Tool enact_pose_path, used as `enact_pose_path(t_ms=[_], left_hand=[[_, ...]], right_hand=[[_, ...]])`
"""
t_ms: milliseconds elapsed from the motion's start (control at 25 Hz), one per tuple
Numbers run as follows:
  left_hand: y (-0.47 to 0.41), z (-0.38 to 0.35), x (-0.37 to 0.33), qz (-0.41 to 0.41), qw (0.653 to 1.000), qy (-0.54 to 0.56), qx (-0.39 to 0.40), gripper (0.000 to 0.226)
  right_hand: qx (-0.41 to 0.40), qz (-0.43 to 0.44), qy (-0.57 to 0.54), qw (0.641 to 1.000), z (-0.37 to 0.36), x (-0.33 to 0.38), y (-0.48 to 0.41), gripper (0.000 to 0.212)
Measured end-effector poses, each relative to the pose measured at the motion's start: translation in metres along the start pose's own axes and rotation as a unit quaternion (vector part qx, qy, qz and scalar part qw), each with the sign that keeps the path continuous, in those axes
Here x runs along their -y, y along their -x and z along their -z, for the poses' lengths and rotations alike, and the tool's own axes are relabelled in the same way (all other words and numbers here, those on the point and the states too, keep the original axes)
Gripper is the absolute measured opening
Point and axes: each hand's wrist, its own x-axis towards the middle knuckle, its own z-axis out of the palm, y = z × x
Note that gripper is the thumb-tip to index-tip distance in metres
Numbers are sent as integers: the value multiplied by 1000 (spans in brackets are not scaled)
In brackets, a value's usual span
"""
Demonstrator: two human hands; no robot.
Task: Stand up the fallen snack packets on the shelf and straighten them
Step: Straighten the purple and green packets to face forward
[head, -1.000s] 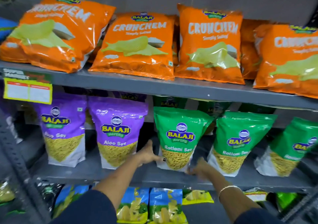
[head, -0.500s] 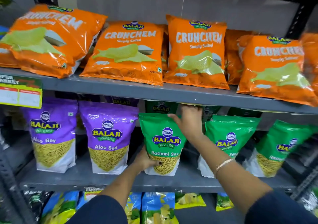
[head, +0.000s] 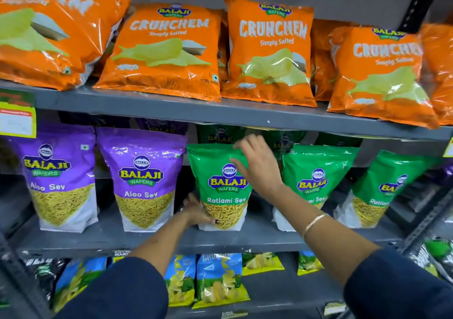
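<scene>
On the grey middle shelf (head: 257,239), left hand (head: 196,212) grips the green Ratlami Sev packet (head: 220,186) low, right hand (head: 257,169) fingers loose at its top; an uneven push could topple it backward.

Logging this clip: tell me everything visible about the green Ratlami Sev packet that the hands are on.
The Ratlami Sev packet is a glossy green stand-up pouch with a Balaji Wafers logo and a clear lower window showing yellow sev above a white base. It stands upright on the middle shelf, facing front, between a purple Aloo Sev packet and another green packet. The left hand grips its lower left edge; the right hand lies over its upper right corner.
</scene>
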Motion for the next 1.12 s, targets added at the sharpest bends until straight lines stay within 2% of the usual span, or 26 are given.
enact_pose_path(t_ms=[40,80,120,160,240,280,320,360,400,440,480,520,560,600,680,720,800,840,880,920,960,1000,1040,1080,1120], left_hand=[[4,2,-4,59,995,-75,27,101],[9,5,-8,106,983,-129,80,81],[17,6,-18,150,966,-139,159,52],[24,2,-31,181,945,-138,235,28],[27,-20,-63,167,926,-123,314,24],[25,-35,-80,146,934,-107,308,24],[21,-52,-97,119,948,-81,284,25],[15,-71,-115,78,966,-48,240,38],[8,-88,-128,39,982,-26,185,64],[4,-104,-139,10,991,-5,133,86],[0,-122,-149,-17,996,31,77,96],[-4,-137,-158,-36,995,79,39,97],[-8,-149,-166,-47,990,130,16,97],[-11,-157,-170,-53,984,170,-10,96],[-9,-163,-174,-54,973,219,-54,95],[-9,-163,-172,-51,969,234,-68,95],[-8,-160,-170,-44,966,244,-79,95],[-9,-159,-168,-44,965,245,-79,95],[-9,-158,-169,-43,965,245,-82,96],[-9,-157,-168,-43,964,249,-84,95],[-8,-157,-168,-41,964,249,-82,94],[-7,-158,-167,-40,965,244,-81,93],[-3,-157,-170,-37,967,237,-82,93],[1,-158,-171,-38,970,225,-85,97],[3,-158,-172,-41,971,217,-88,108]], right_hand=[[33,56,-10,998,-2,-5,17,29],[131,77,-18,988,-4,-10,34,31],[270,51,-17,961,-3,-15,48,36],[411,-5,-2,912,-1,-27,61,42],[615,-133,44,776,-3,-70,87,50],[678,-182,73,708,-5,-98,99,50],[707,-197,100,672,-2,-126,109,50],[711,-190,127,665,-6,-162,124,52],[697,-197,130,677,-7,-190,136,53],[667,-227,77,706,-8,-212,146,50],[608,-276,-44,743,-8,-232,153,50],[515,-354,-206,753,-10,-250,159,56],[426,-423,-348,720,-12,-259,161,57],[369,-444,-469,669,-15,-258,161,59],[309,-423,-572,631,-17,-240,154,62],[292,-405,-596,628,-14,-227,151,63],[221,-416,-613,634,-8,-217,139,71],[137,-433,-594,664,0,-220,126,75],[51,-428,-536,726,11,-224,109,77],[4,-385,-431,816,24,-229,88,76],[26,-317,-288,903,41,-231,70,70],[106,-235,-163,952,55,-229,53,63],[198,-172,-80,962,70,-227,40,57],[274,-145,-51,949,79,-225,30,53],[313,-149,-48,937,84,-223,25,50]])
